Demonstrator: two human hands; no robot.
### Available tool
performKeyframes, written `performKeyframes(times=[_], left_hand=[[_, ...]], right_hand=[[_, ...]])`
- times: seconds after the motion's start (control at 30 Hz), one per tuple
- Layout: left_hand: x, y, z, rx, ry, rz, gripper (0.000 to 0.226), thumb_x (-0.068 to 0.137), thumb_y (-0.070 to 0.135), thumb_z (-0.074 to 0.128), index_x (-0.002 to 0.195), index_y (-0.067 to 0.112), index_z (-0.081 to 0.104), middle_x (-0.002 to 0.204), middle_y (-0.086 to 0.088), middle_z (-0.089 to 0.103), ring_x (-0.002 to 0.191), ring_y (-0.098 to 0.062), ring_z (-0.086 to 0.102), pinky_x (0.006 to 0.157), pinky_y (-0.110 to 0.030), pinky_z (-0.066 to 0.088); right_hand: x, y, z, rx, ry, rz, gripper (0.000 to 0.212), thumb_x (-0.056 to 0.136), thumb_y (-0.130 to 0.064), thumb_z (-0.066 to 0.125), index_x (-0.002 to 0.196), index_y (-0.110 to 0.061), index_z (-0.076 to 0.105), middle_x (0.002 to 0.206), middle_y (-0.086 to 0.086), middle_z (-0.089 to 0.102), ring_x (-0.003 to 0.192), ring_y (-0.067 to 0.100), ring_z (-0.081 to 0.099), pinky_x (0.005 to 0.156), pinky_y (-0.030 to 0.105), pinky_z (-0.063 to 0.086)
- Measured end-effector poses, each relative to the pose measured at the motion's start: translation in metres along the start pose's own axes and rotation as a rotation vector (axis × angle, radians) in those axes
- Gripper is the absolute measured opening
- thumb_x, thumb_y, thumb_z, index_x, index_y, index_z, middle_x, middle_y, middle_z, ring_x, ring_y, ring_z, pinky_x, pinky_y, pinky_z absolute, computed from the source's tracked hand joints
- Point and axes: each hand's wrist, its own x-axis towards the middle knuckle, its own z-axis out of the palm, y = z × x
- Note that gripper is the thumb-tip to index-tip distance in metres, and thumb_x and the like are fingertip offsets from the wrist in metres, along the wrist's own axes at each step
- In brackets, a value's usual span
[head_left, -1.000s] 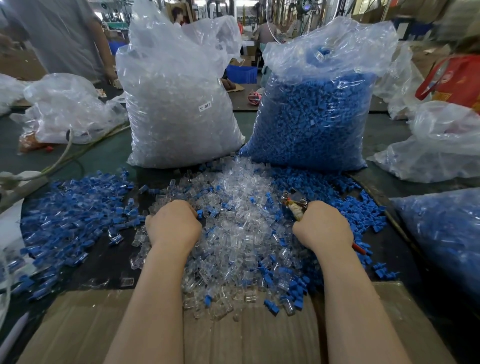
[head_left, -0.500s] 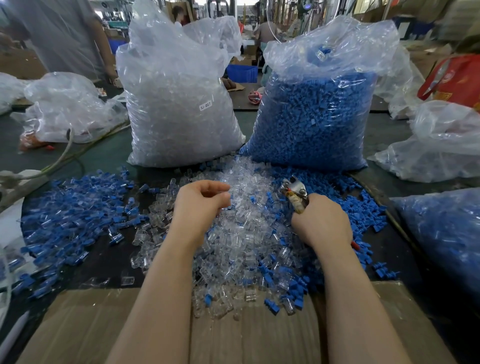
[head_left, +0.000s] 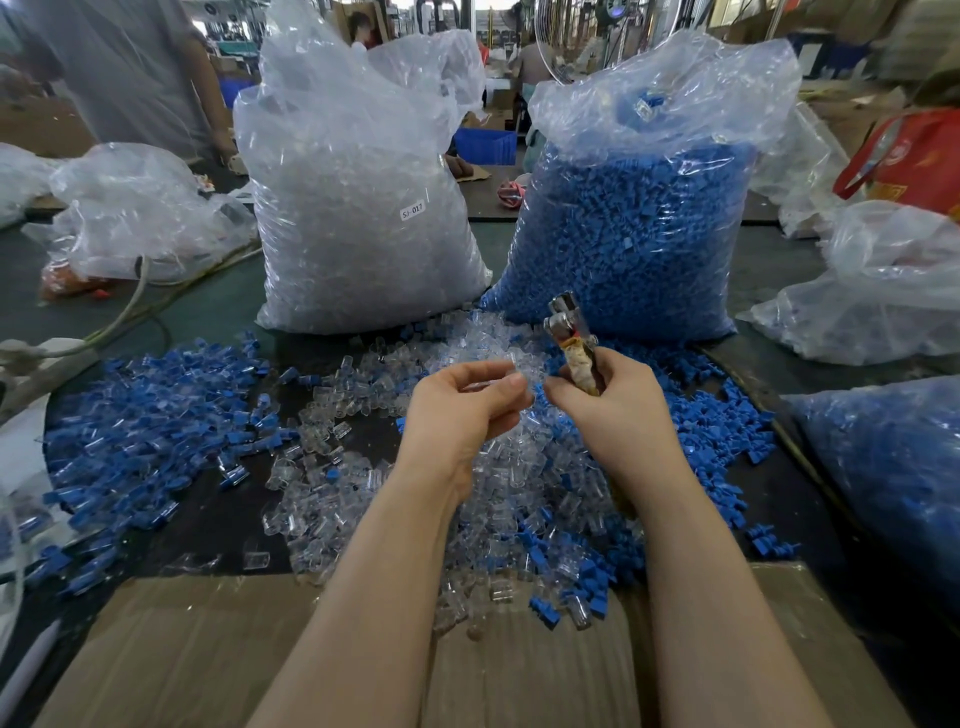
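Note:
My left hand (head_left: 462, 410) is raised above a heap of clear plastic pieces (head_left: 483, 467), fingers curled round a few clear pieces (head_left: 511, 366). My right hand (head_left: 613, 405) is close beside it and grips metal pliers (head_left: 569, 338) that point up and away. The fingertips of both hands nearly meet. Loose blue plastic caps (head_left: 706, 431) lie to the right of the heap. A spread of clear pieces fitted with blue caps (head_left: 150, 415) lies at the left.
Two tall plastic bags stand behind the heap, one of clear pieces (head_left: 358, 208), one of blue caps (head_left: 639, 228). Another blue-filled bag (head_left: 893, 478) lies at right. Cardboard (head_left: 208, 649) covers the near edge. A cable (head_left: 130, 306) and crumpled bags (head_left: 135, 213) are at left. A person (head_left: 130, 67) stands behind.
My left hand rose from the heap with clear pieces and moved right toward the other hand. My right hand lifted and tipped the pliers upright.

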Motion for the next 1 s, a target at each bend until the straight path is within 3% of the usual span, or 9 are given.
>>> performKeyframes(times=[0.07, 0.33, 0.53, 0.7, 0.83, 1.0], left_hand=[[0.0, 0.0, 0.001, -0.058, 0.004, -0.039, 0.019, 0.085, 0.0, 0.072, 0.102, 0.006, 0.067, 0.076, -0.004, 0.075, 0.073, -0.012, 0.074, 0.06, -0.018, 0.055], [0.0, 0.005, -0.004, -0.239, -0.004, -0.168, 0.017, 0.086, 0.0, 0.067, 0.102, 0.005, 0.072, 0.071, 0.001, 0.071, 0.06, -0.004, 0.066, 0.059, -0.014, 0.055], [-0.001, 0.007, -0.003, -0.348, -0.077, -0.174, 0.014, 0.095, 0.004, 0.058, 0.103, 0.012, 0.066, 0.087, -0.008, 0.076, 0.077, -0.015, 0.074, 0.074, -0.027, 0.06], [-0.003, 0.005, 0.002, -0.114, 0.0, -0.016, 0.017, 0.091, 0.007, 0.067, 0.104, 0.016, 0.065, 0.089, -0.005, 0.077, 0.081, -0.014, 0.074, 0.069, -0.023, 0.06], [-0.005, -0.001, 0.008, 0.123, 0.061, 0.185, 0.018, 0.086, 0.003, 0.072, 0.098, 0.016, 0.069, 0.077, -0.001, 0.076, 0.071, -0.006, 0.072, 0.06, -0.013, 0.051], [-0.003, -0.004, 0.007, 0.229, 0.088, 0.239, 0.02, 0.089, 0.009, 0.07, 0.106, 0.019, 0.074, 0.081, 0.001, 0.075, 0.074, -0.007, 0.071, 0.064, -0.012, 0.052]], right_hand=[[0.0, 0.0, 0.001, 0.028, -0.012, -0.01, 0.018, 0.084, -0.025, 0.071, 0.072, -0.024, 0.058, 0.055, -0.021, 0.056, 0.052, 0.0, 0.047, 0.058, 0.028, 0.038], [0.0, -0.001, 0.003, -0.004, -0.023, -0.045, 0.018, 0.084, -0.025, 0.072, 0.072, -0.024, 0.058, 0.063, -0.009, 0.057, 0.06, 0.01, 0.051, 0.063, 0.032, 0.043], [-0.001, -0.002, 0.004, 0.016, -0.01, -0.052, 0.016, 0.081, -0.023, 0.072, 0.072, -0.024, 0.059, 0.059, -0.012, 0.056, 0.059, 0.008, 0.05, 0.064, 0.035, 0.045], [-0.002, -0.003, 0.003, -0.003, -0.02, -0.065, 0.013, 0.079, -0.026, 0.072, 0.074, -0.026, 0.061, 0.064, -0.014, 0.063, 0.061, 0.006, 0.055, 0.064, 0.035, 0.047], [-0.003, -0.006, 0.004, -0.079, -0.03, -0.089, 0.012, 0.078, -0.031, 0.069, 0.084, -0.021, 0.064, 0.072, -0.006, 0.067, 0.071, 0.019, 0.062, 0.069, 0.046, 0.054], [-0.003, -0.006, 0.005, -0.009, -0.016, -0.1, 0.011, 0.079, -0.028, 0.07, 0.072, -0.027, 0.06, 0.062, -0.016, 0.061, 0.056, 0.005, 0.05, 0.058, 0.034, 0.044]])
